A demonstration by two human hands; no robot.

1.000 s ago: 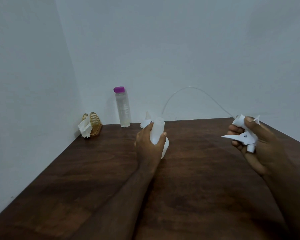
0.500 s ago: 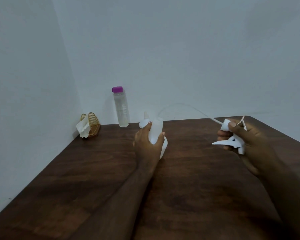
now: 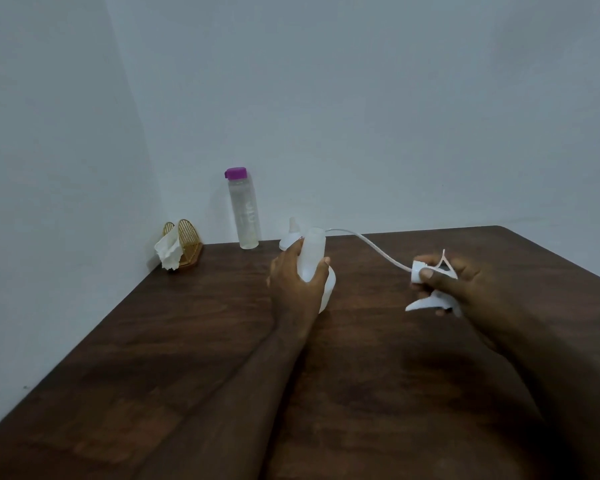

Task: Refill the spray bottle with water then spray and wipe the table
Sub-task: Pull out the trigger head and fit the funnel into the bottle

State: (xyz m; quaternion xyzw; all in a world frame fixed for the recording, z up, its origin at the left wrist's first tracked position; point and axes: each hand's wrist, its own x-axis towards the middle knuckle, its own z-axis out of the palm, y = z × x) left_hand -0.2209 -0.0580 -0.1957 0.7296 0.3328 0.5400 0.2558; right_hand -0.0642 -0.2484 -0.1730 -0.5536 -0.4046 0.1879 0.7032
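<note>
The left hand [image 3: 293, 282] curls its fingers round the spray bottle [image 3: 314, 258], steadying it on the table [image 3: 187, 358]. The right hand [image 3: 454, 282] grips the detached trigger head [image 3: 430, 299] aside (dip tube [image 3: 371, 245] trailing), likely freeing the neck for water.

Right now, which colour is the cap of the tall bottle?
Purple; the cap shows best in the head view.

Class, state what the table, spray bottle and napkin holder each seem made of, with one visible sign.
Table: wood or wood-look laminate, dark grain, dull sheen. Spray bottle: translucent white plastic, probably; milky walls. Napkin holder: golden wire, perhaps metal; thin arched ribs.
</note>
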